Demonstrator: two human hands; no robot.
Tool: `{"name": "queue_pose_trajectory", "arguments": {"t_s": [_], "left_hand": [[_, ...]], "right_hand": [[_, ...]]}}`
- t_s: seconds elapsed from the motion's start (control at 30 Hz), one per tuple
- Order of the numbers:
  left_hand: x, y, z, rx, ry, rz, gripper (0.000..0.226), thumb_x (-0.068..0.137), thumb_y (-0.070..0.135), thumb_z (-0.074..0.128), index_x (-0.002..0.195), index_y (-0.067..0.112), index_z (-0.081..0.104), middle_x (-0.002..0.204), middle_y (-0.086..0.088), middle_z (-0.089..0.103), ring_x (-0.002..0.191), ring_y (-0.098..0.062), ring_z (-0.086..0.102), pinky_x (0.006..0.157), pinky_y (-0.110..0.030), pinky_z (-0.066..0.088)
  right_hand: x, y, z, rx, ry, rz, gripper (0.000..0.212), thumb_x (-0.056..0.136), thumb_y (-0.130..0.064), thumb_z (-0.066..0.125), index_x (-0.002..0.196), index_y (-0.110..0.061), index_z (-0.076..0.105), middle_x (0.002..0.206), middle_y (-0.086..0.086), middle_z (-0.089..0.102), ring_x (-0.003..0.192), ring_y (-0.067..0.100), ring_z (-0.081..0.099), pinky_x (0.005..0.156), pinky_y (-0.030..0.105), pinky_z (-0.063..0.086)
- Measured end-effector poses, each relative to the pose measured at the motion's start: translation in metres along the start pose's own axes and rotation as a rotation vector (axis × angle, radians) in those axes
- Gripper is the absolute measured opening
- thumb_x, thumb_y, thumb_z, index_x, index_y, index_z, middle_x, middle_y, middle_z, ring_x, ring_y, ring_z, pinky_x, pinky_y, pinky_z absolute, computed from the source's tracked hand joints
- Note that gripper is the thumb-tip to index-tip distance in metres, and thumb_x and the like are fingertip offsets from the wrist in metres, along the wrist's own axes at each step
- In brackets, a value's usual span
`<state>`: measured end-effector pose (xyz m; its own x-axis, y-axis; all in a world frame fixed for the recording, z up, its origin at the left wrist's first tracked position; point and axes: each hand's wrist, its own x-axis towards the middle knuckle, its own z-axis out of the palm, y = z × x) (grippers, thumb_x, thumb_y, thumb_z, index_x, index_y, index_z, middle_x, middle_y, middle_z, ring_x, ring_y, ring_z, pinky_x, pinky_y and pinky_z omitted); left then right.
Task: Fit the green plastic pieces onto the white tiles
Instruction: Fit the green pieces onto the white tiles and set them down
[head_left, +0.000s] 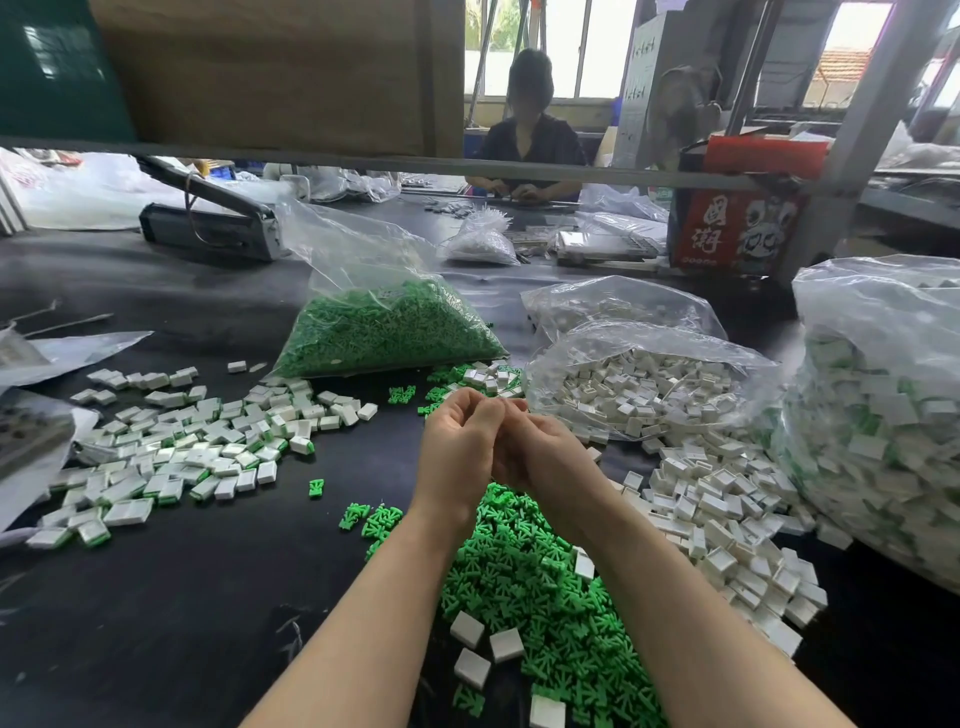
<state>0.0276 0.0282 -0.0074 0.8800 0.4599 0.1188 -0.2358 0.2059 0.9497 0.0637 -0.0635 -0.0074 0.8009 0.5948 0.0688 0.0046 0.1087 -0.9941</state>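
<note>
My left hand (457, 452) and my right hand (540, 457) meet above the middle of the black table, backs towards me. Their curled fingertips press together around a small part that the fingers hide. Below my wrists lies a heap of loose green plastic pieces (524, 587) with a few white tiles (506, 644) on top. Loose white tiles (727, 519) spread to the right. On the left lie several tiles fitted with green pieces (192, 457).
A clear bag of green pieces (384, 332) stands behind my hands. An open bag of white tiles (649, 389) is at the right, and a large bag of fitted tiles (883, 426) at the far right. A person works across the table; a shelf bar (363, 163) crosses above.
</note>
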Motion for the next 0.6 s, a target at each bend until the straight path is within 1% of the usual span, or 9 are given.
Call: {"name": "queue_pose_trajectory", "arguments": {"t_s": [0.07, 0.1, 0.17, 0.23, 0.3, 0.4, 0.5, 0.53, 0.6], "left_hand": [[0.001, 0.002, -0.001, -0.007, -0.013, 0.012, 0.022, 0.094, 0.003, 0.05, 0.074, 0.009, 0.056, 0.06, 0.0, 0.061, 0.047, -0.012, 0.046, 0.044, -0.023, 0.041], [0.001, 0.003, -0.002, -0.023, -0.023, 0.018, 0.021, 0.095, 0.003, 0.05, 0.077, 0.009, 0.059, 0.058, 0.003, 0.059, 0.049, -0.009, 0.049, 0.047, -0.021, 0.044], [0.0, 0.004, -0.002, -0.053, -0.061, 0.024, 0.017, 0.096, 0.003, 0.05, 0.089, 0.005, 0.065, 0.068, -0.001, 0.065, 0.06, -0.01, 0.059, 0.058, -0.019, 0.05], [0.0, 0.004, -0.002, -0.07, -0.09, 0.025, 0.017, 0.096, 0.002, 0.05, 0.098, 0.0, 0.067, 0.081, -0.009, 0.069, 0.073, -0.015, 0.064, 0.068, -0.022, 0.053], [0.0, 0.005, -0.003, -0.087, -0.103, 0.025, 0.019, 0.095, 0.0, 0.049, 0.102, -0.002, 0.067, 0.087, -0.013, 0.069, 0.079, -0.018, 0.066, 0.072, -0.024, 0.054], [-0.001, 0.006, -0.006, -0.079, -0.137, 0.053, 0.021, 0.095, -0.002, 0.05, 0.1, 0.002, 0.07, 0.09, -0.013, 0.072, 0.083, -0.018, 0.068, 0.074, -0.023, 0.054], [-0.002, 0.007, -0.007, -0.073, -0.146, 0.09, 0.023, 0.092, 0.0, 0.053, 0.099, 0.008, 0.073, 0.101, -0.018, 0.072, 0.093, -0.023, 0.068, 0.082, -0.027, 0.054], [-0.002, 0.007, -0.007, -0.068, -0.144, 0.102, 0.022, 0.089, 0.003, 0.055, 0.1, 0.009, 0.073, 0.103, -0.018, 0.072, 0.096, -0.026, 0.068, 0.085, -0.029, 0.054], [-0.002, 0.007, -0.008, -0.048, -0.149, 0.123, 0.025, 0.084, 0.009, 0.056, 0.102, 0.008, 0.073, 0.106, -0.017, 0.072, 0.103, -0.03, 0.067, 0.089, -0.033, 0.054]], "right_hand": [[-0.001, -0.005, -0.003, 0.07, -0.041, 0.031, 0.045, 0.101, -0.046, 0.04, 0.079, -0.011, 0.058, 0.056, -0.001, 0.046, 0.049, 0.009, 0.037, 0.049, 0.023, 0.023], [-0.001, -0.007, -0.005, 0.115, -0.066, 0.045, 0.046, 0.101, -0.047, 0.036, 0.079, -0.012, 0.057, 0.059, 0.001, 0.045, 0.05, 0.011, 0.036, 0.051, 0.027, 0.018], [0.0, -0.01, -0.011, 0.217, -0.092, 0.067, 0.042, 0.103, -0.043, 0.033, 0.085, -0.013, 0.057, 0.062, 0.001, 0.047, 0.051, 0.01, 0.036, 0.053, 0.029, 0.015], [0.001, -0.012, -0.013, 0.282, -0.085, 0.087, 0.033, 0.103, -0.037, 0.035, 0.097, -0.012, 0.056, 0.062, -0.003, 0.052, 0.051, 0.008, 0.041, 0.051, 0.022, 0.022], [0.001, -0.011, -0.012, 0.306, -0.078, 0.095, 0.03, 0.103, -0.035, 0.037, 0.102, -0.011, 0.054, 0.061, -0.005, 0.053, 0.05, 0.006, 0.043, 0.049, 0.018, 0.028], [0.0, -0.012, -0.011, 0.313, -0.078, 0.081, 0.031, 0.102, -0.036, 0.037, 0.095, -0.011, 0.054, 0.059, -0.005, 0.051, 0.049, 0.007, 0.042, 0.048, 0.019, 0.028], [-0.001, -0.015, -0.011, 0.333, -0.082, 0.08, 0.032, 0.104, -0.036, 0.034, 0.109, -0.01, 0.052, 0.062, -0.003, 0.05, 0.051, 0.007, 0.043, 0.05, 0.019, 0.03], [-0.001, -0.015, -0.011, 0.342, -0.082, 0.084, 0.032, 0.104, -0.036, 0.034, 0.109, -0.01, 0.052, 0.063, -0.003, 0.051, 0.052, 0.007, 0.044, 0.051, 0.018, 0.031], [-0.002, -0.016, -0.011, 0.334, -0.078, 0.092, 0.033, 0.103, -0.037, 0.035, 0.097, -0.01, 0.055, 0.064, -0.003, 0.052, 0.054, 0.007, 0.044, 0.053, 0.02, 0.03]]}}
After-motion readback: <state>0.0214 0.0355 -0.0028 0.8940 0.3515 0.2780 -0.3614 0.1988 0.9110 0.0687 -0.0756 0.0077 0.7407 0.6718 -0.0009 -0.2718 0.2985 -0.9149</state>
